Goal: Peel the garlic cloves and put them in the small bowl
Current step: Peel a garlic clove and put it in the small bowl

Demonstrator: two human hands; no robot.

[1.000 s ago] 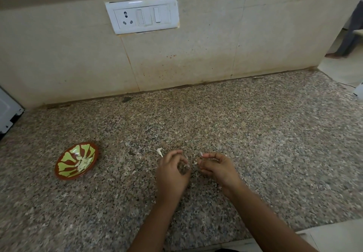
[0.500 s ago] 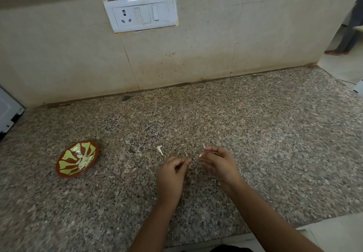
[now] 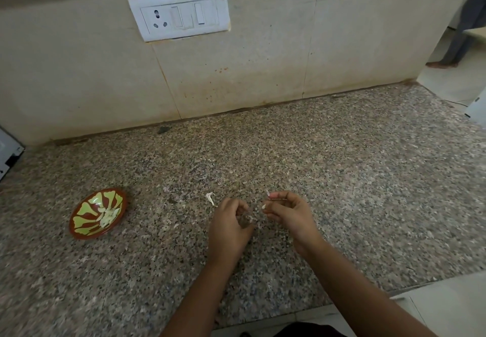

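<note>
So that skin comes off, a small pale garlic clove [image 3: 264, 206] is pinched by the right hand [image 3: 290, 214]; the curled left hand's [image 3: 229, 227] hold is unclear.

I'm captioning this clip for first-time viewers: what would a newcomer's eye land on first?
Low at the centre of the speckled granite counter, the right hand pinches a small garlic clove in its fingers, with the left hand curled close beside it. To the left sits the small bowl, red-brown with green petals, holding peeled cloves. A white switch plate stands out on the wall above.
</note>
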